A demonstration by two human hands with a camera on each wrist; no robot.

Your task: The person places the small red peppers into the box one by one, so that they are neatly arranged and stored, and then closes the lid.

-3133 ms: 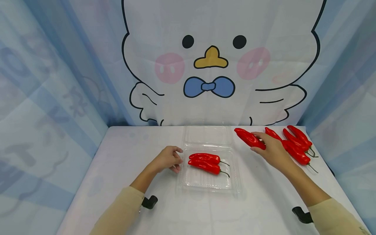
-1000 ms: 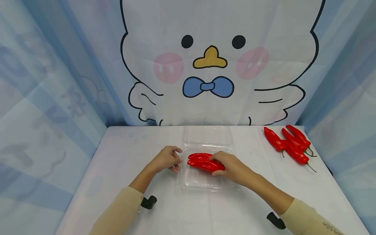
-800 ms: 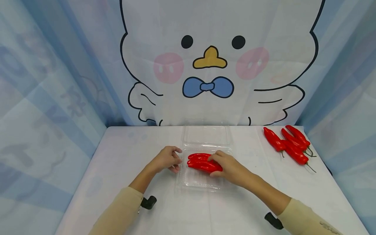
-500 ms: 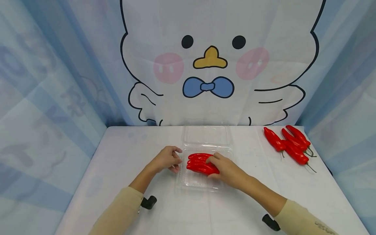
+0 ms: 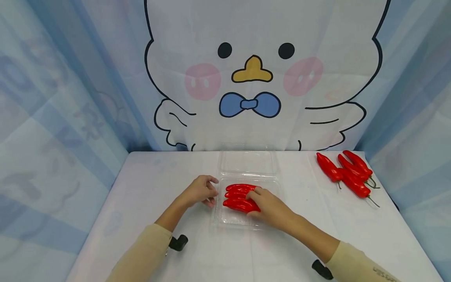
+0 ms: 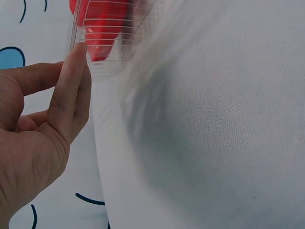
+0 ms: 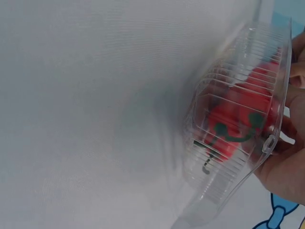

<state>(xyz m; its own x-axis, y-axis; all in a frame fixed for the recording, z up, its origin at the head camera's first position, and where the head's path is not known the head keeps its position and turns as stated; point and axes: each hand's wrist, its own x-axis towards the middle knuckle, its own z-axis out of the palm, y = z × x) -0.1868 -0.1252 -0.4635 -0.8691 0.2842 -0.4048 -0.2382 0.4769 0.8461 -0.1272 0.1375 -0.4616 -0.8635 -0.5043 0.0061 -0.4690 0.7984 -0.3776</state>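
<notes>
A clear plastic clamshell container [image 5: 232, 220] lies unfolded on the white table, its lid [image 5: 249, 162] laid back toward the wall. Two red chili peppers [image 5: 233, 187] lie side by side inside it. My right hand [image 5: 268, 205] grips a third red chili pepper [image 5: 237, 204] by its stem end, low in the container on the near side of those two. That hand hides the stems in the head view; green stems [image 7: 255, 119] show through the ribbed wall in the right wrist view. My left hand [image 5: 201, 191] has its fingertips [image 6: 81, 47] at the container's left rim, fingers extended.
Several more red chili peppers [image 5: 355, 183] lie in a loose group at the table's back right corner. A curtain with a cartoon bird [image 5: 253, 129] stands right behind the table, and blue curtains [image 5: 53, 156] close off both sides.
My right hand has carried a chili pepper from the right side into the container, then moved it toward the near side, apart from the other two. The left hand has stayed at the rim.
</notes>
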